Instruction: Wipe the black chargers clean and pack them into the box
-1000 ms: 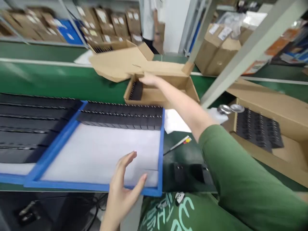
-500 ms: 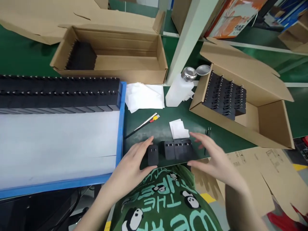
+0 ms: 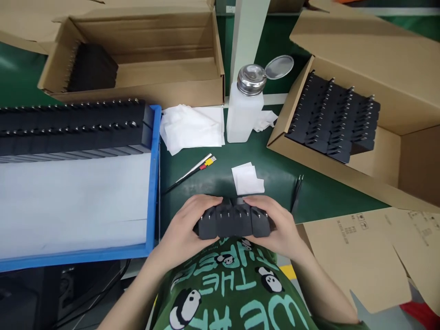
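Observation:
Several black power adapters (image 3: 234, 222) stand side by side in one row, their metal prongs pointing up. My left hand (image 3: 190, 224) grips the left end of the row, with thumb and fingers on its near and far sides. At the right end, my right hand (image 3: 277, 224) holds the row in the same way. The row is at the near table edge, close to the shirt front; whether it still touches the table I cannot tell. Just beyond it lies a small folded white paper (image 3: 248, 178). Black tweezers (image 3: 297, 192) lie to the right of my right hand.
A blue-edged tray (image 3: 153, 183) on the left holds a long row of black adapters. Open cardboard boxes stand at back left (image 3: 147, 96) and right (image 3: 343, 178), both with adapters inside. A white pump bottle (image 3: 242, 114), white wipes (image 3: 192, 128) and a cable (image 3: 189, 173) lie between.
My hands have come together from both sides and closed on the adapters. The single adapter on the left now sits against the others in one row. The view has shifted closer.

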Available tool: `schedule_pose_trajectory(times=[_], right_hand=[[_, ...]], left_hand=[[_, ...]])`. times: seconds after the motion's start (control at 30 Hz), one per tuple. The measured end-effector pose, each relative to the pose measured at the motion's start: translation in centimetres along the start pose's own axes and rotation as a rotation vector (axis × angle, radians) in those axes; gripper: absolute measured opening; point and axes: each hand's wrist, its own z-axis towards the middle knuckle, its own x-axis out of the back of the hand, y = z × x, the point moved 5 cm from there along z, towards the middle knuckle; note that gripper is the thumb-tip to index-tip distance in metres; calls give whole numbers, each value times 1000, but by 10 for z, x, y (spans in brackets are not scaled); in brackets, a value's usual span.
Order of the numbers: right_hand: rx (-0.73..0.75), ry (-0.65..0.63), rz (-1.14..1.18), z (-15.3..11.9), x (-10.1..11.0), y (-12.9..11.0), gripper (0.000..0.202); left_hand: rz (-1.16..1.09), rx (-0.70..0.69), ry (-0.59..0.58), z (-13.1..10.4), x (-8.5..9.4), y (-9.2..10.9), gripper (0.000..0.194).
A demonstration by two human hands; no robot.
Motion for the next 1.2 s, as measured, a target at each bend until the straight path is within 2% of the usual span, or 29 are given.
schedule_pose_trajectory(times=[0.13, 0.23, 0.33, 0.47, 0.63, 0.8, 1.0, 1.2], right_hand=[[93, 22, -17, 6, 9, -27, 55], [140, 74, 98, 10, 15, -44, 64], [157, 101, 194, 12, 16, -56, 81], [148, 80, 198, 12, 15, -67, 96], [167, 73, 203, 12, 14, -81, 96], [126, 78, 160, 11, 10, -86, 84], [160, 62, 140, 12, 5, -86, 85], [148, 69, 169, 17, 0, -72, 89]], left_hand=[[4, -105, 60, -6, 22, 24, 57], [-14, -173, 120, -12, 37, 37, 57], [-16, -162, 141, -19, 46, 43, 58], [-70, -109, 152, -28, 52, 46, 61], [-67, -108, 162, -36, 58, 50, 61], [-58, -104, 170, -40, 62, 48, 56], [-61, -141, 205, -41, 64, 44, 54], [-37, -38, 151, -37, 58, 30, 59]])
